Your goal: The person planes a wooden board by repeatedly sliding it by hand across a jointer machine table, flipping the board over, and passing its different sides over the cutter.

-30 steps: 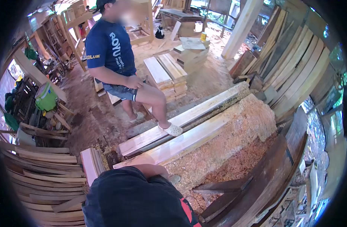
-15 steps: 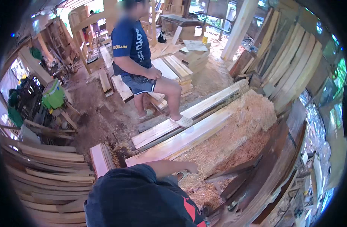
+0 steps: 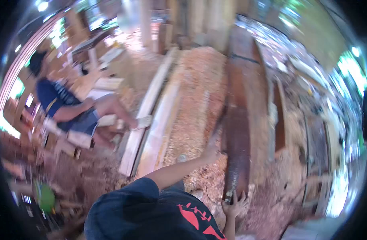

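Note:
A long dark brown plank (image 3: 237, 132) runs away from me, tilted beside the sawdust. At its near end is my right hand (image 3: 237, 205), its fingers curled over the end of the wood. My left arm reaches forward, and my left hand (image 3: 211, 153) is at the plank's left edge. Motion blur smears the left fingers, so their grip on the plank does not show.
Pale sawn timbers (image 3: 162, 124) lie to the left of a sawdust heap (image 3: 199, 84). A person (image 3: 71, 106) sits at the left, one foot on a timber. More boards (image 3: 279, 120) stand at the right. A green container (image 3: 44, 197) is at lower left.
My view has swung to the right, so the seated person now appears further left. My left hand has come to the dark plank's edge, and my right hand is now on its near end.

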Motion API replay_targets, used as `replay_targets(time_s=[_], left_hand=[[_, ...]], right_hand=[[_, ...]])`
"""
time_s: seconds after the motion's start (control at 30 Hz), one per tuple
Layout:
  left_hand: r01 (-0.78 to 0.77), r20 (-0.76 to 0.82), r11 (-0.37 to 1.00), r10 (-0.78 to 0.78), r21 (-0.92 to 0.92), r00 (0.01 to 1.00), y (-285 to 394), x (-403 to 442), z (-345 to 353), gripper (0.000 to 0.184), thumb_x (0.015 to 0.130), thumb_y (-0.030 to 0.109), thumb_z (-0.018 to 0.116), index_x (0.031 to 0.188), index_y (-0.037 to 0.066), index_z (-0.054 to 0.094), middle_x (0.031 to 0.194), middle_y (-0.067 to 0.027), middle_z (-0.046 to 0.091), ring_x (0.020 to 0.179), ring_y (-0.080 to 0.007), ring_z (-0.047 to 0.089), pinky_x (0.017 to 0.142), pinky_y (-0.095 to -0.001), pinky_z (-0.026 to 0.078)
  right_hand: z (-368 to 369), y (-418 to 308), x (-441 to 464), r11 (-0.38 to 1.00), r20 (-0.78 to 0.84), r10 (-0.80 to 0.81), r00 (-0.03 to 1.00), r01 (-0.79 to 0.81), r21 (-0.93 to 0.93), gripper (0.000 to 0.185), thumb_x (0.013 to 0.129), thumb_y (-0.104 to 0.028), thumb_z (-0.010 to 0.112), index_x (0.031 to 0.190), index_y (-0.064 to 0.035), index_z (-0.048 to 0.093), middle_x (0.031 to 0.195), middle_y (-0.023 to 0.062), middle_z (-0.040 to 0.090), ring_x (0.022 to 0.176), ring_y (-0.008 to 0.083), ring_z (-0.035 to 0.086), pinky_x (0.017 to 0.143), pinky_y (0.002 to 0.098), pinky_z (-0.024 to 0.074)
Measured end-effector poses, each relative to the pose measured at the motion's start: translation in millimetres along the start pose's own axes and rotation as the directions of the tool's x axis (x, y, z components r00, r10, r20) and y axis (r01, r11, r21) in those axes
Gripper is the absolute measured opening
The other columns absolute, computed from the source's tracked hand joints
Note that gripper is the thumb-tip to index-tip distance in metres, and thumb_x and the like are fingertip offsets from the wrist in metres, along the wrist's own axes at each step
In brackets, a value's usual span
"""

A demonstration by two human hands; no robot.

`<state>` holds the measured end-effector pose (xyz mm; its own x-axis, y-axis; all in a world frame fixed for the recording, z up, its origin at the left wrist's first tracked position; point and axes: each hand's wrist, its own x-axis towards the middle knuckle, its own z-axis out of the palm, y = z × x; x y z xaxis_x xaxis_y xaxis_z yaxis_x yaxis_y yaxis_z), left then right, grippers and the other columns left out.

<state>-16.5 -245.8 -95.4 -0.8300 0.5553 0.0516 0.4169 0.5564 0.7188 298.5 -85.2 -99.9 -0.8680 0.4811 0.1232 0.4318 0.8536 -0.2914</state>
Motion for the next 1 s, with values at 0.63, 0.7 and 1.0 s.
replay_targets(time_s=[0.63,0.7,1.0], left_hand=[[-0.378,-0.033,0.904,0.392,0.201,0.92,40,199,106,0.04,0.091,0.023,0.065,0.129,0.011,0.066,0.145,-0.0063,0.058,0.142,-0.0288,0.046,0.119,-0.0547,0.027],[-0.422,-0.026,0.877,0.439,0.23,0.898,28,249,114,0.039,0.092,0.023,0.064,0.128,0.01,0.066,0.146,-0.0064,0.058,0.141,-0.0286,0.046,0.119,-0.0548,0.027],[-0.421,-0.043,0.873,0.444,0.246,0.895,7,451,122,0.039,0.094,0.026,0.061,0.129,0.011,0.068,0.147,-0.0049,0.058,0.142,-0.0259,0.045,0.119,-0.0535,0.029]], right_hand=[[2,-18,15,0.979,-0.065,0.202,0.977,-0.2,0.035,0.067,0.059,-0.055,0.084,0.12,-0.0316,0.073,0.144,0.0136,0.049,0.136,0.0576,0.035,0.105,0.0764,0.0258],[16,-29,57,0.973,-0.101,0.231,0.968,-0.227,0.049,0.067,0.057,-0.052,0.086,0.119,-0.0294,0.073,0.143,0.0147,0.051,0.137,0.0579,0.035,0.107,0.0748,0.0255],[40,-27,260,0.968,-0.156,0.25,0.956,-0.252,0.009,0.061,0.057,-0.043,0.083,0.115,-0.0234,0.076,0.145,0.0157,0.052,0.141,0.0529,0.035,0.111,0.0702,0.0261]])
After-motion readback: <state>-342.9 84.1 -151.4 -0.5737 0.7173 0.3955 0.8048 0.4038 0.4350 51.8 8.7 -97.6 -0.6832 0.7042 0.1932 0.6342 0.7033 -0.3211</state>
